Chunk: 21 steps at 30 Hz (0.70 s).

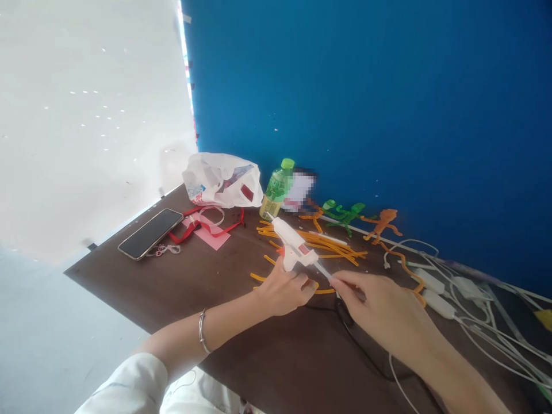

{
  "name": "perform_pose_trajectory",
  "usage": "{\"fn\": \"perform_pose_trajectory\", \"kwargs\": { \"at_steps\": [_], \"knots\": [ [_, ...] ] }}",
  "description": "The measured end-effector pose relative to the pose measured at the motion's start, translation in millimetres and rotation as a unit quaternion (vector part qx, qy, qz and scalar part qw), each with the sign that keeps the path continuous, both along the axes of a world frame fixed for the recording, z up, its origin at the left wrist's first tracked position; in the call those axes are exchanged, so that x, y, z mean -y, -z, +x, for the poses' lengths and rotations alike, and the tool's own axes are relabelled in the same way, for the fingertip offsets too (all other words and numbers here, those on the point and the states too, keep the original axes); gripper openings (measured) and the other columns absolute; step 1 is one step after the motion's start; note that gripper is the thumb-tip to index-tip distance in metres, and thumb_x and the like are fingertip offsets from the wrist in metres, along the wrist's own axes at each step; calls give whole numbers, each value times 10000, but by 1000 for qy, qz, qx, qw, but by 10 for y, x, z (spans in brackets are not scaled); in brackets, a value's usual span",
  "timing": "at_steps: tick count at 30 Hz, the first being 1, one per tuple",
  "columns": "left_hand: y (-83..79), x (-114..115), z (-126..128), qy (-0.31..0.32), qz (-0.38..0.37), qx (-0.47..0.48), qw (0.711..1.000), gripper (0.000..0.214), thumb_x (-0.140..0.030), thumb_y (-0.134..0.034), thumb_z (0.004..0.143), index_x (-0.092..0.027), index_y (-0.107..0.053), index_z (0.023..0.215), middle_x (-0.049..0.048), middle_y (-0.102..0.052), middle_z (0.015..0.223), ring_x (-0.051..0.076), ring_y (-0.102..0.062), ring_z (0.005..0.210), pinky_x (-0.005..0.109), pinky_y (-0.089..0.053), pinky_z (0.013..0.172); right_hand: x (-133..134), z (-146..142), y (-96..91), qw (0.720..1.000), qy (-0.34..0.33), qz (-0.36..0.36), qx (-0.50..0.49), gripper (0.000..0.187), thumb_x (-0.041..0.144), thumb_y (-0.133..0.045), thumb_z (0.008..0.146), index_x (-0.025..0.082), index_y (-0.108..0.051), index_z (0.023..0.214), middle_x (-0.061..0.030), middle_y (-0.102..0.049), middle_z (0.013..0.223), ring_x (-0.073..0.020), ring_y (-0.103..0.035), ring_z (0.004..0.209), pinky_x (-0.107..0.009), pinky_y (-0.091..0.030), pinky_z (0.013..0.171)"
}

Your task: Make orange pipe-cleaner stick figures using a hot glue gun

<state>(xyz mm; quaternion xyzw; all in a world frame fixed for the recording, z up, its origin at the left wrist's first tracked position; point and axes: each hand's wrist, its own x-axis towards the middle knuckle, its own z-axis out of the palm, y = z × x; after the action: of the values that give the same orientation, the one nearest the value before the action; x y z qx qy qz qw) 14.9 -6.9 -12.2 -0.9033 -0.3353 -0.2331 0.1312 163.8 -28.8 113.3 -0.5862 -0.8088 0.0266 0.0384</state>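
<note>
My left hand is wrapped round the handle of a white hot glue gun, its nozzle pointing up and away to the left. A translucent glue stick juts from the back of the gun. My right hand pinches the outer end of that stick between thumb and fingers. Beneath and behind the gun lie several orange pipe cleaners on the dark brown table. The gun's black cord runs below my right hand.
A phone, pink paper and red lanyard lie left. Behind stand a white plastic bag and green-capped bottle. Green and orange pipe-cleaner figures lean by the blue wall. White cables tangle at right.
</note>
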Motion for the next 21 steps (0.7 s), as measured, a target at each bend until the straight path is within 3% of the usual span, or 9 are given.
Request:
{"fn": "perform_pose_trajectory", "kwargs": {
  "at_steps": [3, 6, 10, 13, 15, 18, 21],
  "knots": [
    [-3, 4, -1, -3, -10, -1, 1000, 300, -39, -387, 754, -176, -596, 920, 32, -560, 669, 141, -475, 636, 442, -307, 814, -134, 7, -61, 995, -15, -87, -53, 325, 343, -405, 825, 223, -548, 559, 29, -517, 476, -124, -472, 424, -224, -278, 410],
    [20, 6, -2, 2, -16, 3, 1000, 294, -37, -398, 740, -171, -587, 922, 28, -559, 679, 134, -471, 611, 425, -314, 784, -181, -20, -80, 994, -7, -96, -47, 330, 334, -399, 818, 213, -520, 536, 24, -510, 468, -123, -454, 420, -225, -264, 407],
    [69, 3, -1, 4, -13, 6, 1000, 273, -30, -422, 711, -170, -578, 885, 24, -554, 695, 127, -471, 601, 406, -313, 763, -103, -111, -51, 997, 19, 38, 71, 289, 287, -421, 811, 217, -551, 562, 2, -561, 482, -145, -469, 411, -245, -215, 423],
    [91, -2, 0, 5, -25, -4, 1000, 277, -36, -442, 694, -175, -579, 891, 22, -548, 693, 126, -469, 589, 394, -310, 744, -29, -197, -6, 975, -28, 163, 148, 247, 145, -423, 771, 194, -563, 573, -32, -580, 507, -174, -520, 478, -272, -229, 470],
    [97, -5, -2, 4, -38, -4, 999, 292, -52, -452, 696, -178, -575, 929, 21, -552, 706, 127, -475, 588, 387, -307, 736, -21, -242, 8, 966, -50, 194, 164, 226, 99, -426, 747, 183, -573, 597, -40, -590, 530, -182, -536, 513, -279, -248, 497],
    [100, -9, -8, -1, -54, 0, 999, 280, -85, -466, 712, -176, -569, 956, 25, -565, 738, 135, -499, 609, 386, -301, 741, -107, -263, -24, 982, -11, 132, 137, 238, 195, -427, 792, 199, -576, 607, -24, -588, 529, -161, -490, 446, -272, -229, 467],
    [99, -8, -7, -4, -60, 4, 998, 253, -94, -473, 717, -178, -569, 935, 27, -575, 758, 141, -516, 632, 384, -294, 746, -276, -213, -83, 998, 35, -27, 53, 312, 320, -395, 828, 218, -558, 581, 6, -539, 481, -134, -439, 403, -251, -228, 437]
  ]
}}
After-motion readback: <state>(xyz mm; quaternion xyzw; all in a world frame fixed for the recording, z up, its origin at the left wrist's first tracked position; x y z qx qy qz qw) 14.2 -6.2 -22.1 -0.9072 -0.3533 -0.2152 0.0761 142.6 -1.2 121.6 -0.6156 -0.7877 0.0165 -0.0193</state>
